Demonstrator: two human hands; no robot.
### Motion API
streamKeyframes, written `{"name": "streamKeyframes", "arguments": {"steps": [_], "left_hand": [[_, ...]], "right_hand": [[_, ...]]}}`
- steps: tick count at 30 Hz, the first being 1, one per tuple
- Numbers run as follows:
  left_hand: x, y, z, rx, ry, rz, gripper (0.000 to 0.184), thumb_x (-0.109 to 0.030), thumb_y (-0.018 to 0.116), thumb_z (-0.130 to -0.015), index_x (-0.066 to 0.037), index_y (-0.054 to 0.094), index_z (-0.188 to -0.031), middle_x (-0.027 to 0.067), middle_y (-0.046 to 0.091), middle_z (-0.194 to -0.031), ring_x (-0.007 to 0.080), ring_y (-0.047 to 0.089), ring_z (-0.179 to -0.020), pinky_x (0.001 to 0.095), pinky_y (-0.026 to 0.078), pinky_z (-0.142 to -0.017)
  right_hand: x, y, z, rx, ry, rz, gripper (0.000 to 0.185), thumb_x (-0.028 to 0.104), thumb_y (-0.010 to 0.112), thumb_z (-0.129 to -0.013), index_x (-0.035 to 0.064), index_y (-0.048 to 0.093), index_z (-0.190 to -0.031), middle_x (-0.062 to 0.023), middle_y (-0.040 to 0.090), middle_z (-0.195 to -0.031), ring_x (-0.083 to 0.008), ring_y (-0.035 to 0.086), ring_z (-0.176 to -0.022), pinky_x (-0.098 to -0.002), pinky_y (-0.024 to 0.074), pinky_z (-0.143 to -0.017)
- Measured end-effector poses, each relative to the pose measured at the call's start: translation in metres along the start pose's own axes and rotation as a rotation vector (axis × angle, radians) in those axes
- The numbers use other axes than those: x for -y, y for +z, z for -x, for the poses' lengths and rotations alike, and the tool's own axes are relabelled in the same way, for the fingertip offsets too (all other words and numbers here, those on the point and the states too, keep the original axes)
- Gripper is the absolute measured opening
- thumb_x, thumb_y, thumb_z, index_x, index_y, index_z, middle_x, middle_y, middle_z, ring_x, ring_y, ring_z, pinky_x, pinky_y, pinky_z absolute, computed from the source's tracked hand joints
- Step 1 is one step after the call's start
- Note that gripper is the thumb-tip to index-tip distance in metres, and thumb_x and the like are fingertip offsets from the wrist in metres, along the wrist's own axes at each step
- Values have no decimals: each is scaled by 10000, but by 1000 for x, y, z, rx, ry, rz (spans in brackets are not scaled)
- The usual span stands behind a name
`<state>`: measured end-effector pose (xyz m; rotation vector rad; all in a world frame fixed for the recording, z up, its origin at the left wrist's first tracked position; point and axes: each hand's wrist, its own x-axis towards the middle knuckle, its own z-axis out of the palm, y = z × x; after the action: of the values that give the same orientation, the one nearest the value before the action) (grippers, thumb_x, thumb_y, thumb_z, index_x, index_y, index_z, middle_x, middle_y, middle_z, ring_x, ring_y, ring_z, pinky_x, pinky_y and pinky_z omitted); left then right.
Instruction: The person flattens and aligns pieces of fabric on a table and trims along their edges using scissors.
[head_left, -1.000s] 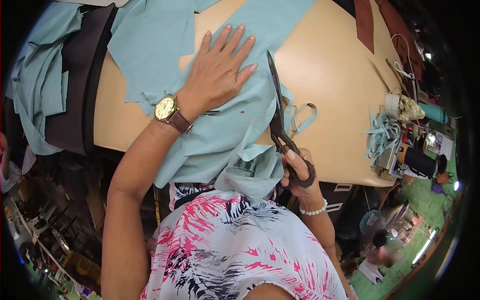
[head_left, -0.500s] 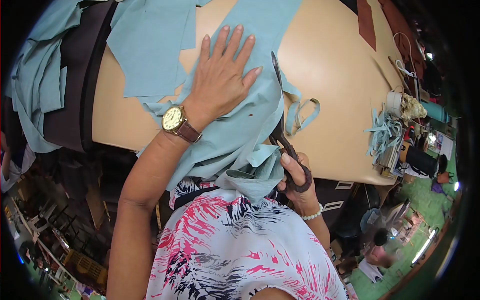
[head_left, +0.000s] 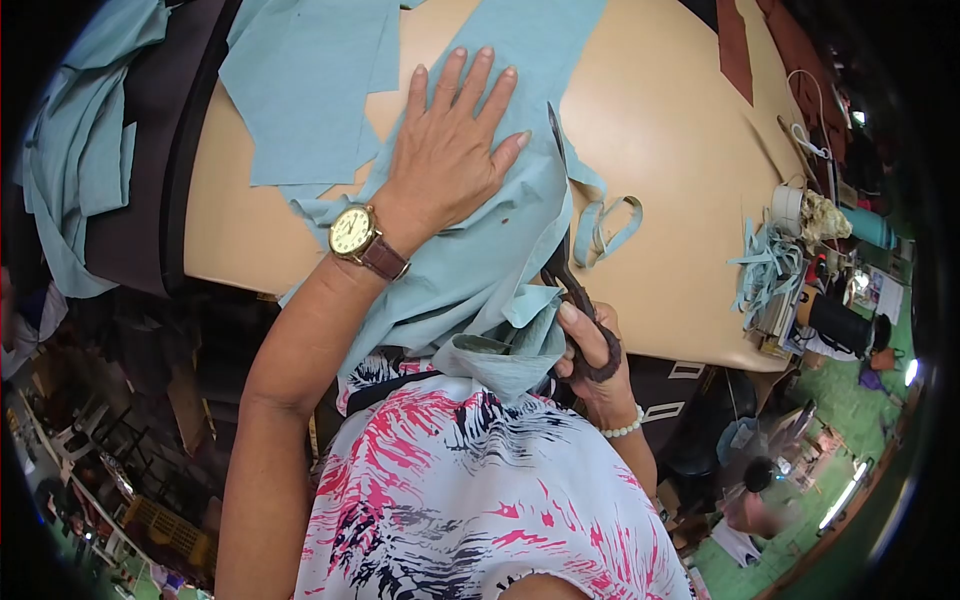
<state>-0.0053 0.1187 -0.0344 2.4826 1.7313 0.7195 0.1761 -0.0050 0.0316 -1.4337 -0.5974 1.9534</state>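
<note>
My left hand [head_left: 445, 160] lies flat with spread fingers on a light blue fabric [head_left: 430, 290] stretched across the table. A watch with a brown strap is on that wrist. My right hand [head_left: 595, 360] grips dark scissors [head_left: 567, 280] by their handles, fingers through the loops. The blades point away from me along the fabric's right edge; how far they are parted is hard to tell. A narrow cut strip [head_left: 610, 232] of the same fabric curls on the table right of the blades. Near my body the fabric bunches and folds over the table edge.
Cut blue pieces [head_left: 305, 110] lie left on the tan table [head_left: 670, 200], and more blue cloth [head_left: 75, 150] hangs further left. Scrap strips [head_left: 765, 265] pile at the right edge beside a white roll [head_left: 787, 205]. A brown piece [head_left: 735, 60] lies at the back. Another person sits lower right.
The view has shifted very slightly. Left hand, fabric and scissors hold nearly the same places; the scissor blades look almost unchanged.
</note>
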Motion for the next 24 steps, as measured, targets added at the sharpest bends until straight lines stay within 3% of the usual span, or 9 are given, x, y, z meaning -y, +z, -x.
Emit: {"name": "streamKeyframes", "arguments": {"steps": [7,24], "left_hand": [[-6,-6,1,71,-29,-22,541,-364,450,-875,-76,352,-1322,164,302,-1378,352,243,-1281,527,197,-1014],[-30,-11,20,92,-138,-2,573,-375,443,-882,-34,321,-1326,194,265,-1388,377,211,-1288,561,187,-997]], "right_hand": [[-2,8,2,-45,-44,81,337,322,597,-823,24,508,-693,-11,468,-502,-73,440,-400,-197,328,-391],[-5,20,2,-48,-54,67,361,344,574,-838,37,502,-663,-2,458,-493,-60,438,-419,-192,309,-405]]}}
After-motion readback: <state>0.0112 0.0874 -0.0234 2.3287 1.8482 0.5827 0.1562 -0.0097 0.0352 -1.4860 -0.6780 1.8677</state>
